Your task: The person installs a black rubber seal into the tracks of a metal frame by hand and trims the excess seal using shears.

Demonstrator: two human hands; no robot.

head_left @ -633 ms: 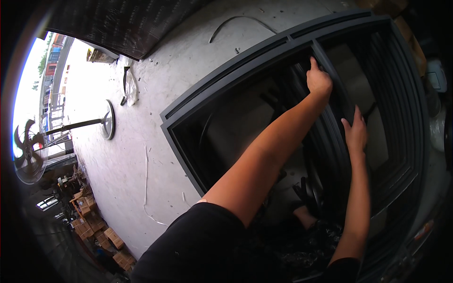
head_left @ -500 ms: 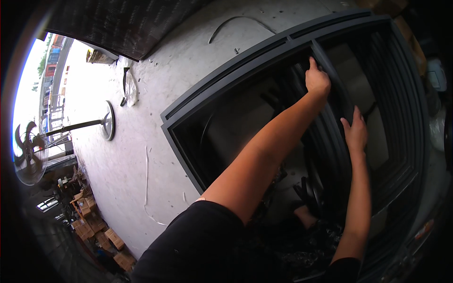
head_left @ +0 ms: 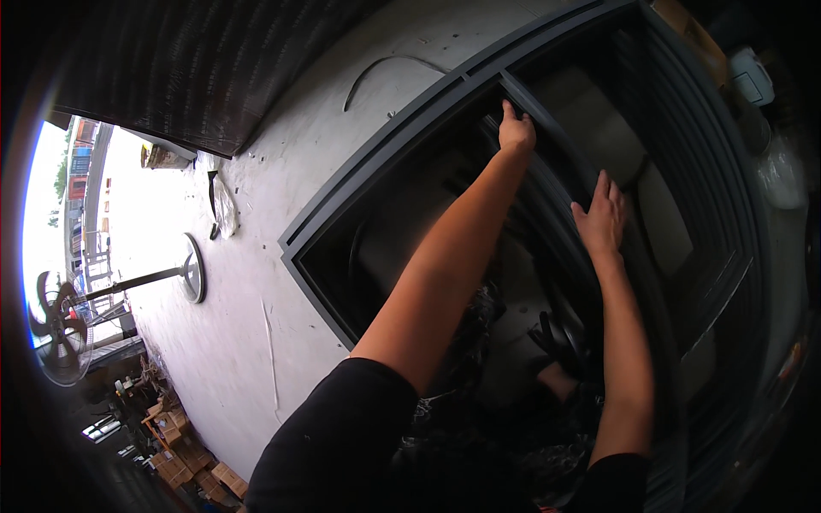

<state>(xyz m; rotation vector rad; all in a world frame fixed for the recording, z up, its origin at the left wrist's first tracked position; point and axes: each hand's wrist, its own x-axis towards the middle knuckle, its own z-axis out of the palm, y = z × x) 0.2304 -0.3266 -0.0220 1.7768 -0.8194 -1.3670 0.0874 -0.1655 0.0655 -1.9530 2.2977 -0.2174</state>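
A large dark grey window frame (head_left: 376, 175) with a crossbar (head_left: 552, 128) stands before me, and several similar frames are layered behind it on the right. My left hand (head_left: 517, 132) is at the upper part of the crossbar, one finger pointing up along it and the others curled at its edge. Lower on the same bar, my right hand (head_left: 603, 218) rests with its fingers stretched up and its thumb apart. Its palm is partly in shadow. Through the frame's opening, a foot in a dark sandal (head_left: 552, 342) shows below.
A standing fan (head_left: 64, 329) with a round base (head_left: 192, 268) is at the left. Cardboard boxes (head_left: 175, 457) are piled lower left. A dark wrapped panel (head_left: 188, 68) is at the top. A white strip (head_left: 271, 355) and clear plastic (head_left: 224, 205) lie on the pale floor.
The frame and both hands appear farther left in view, while the fan and boxes sit lower. My right hand's fingers are slightly more spread. Both hands stay at the crossbar.
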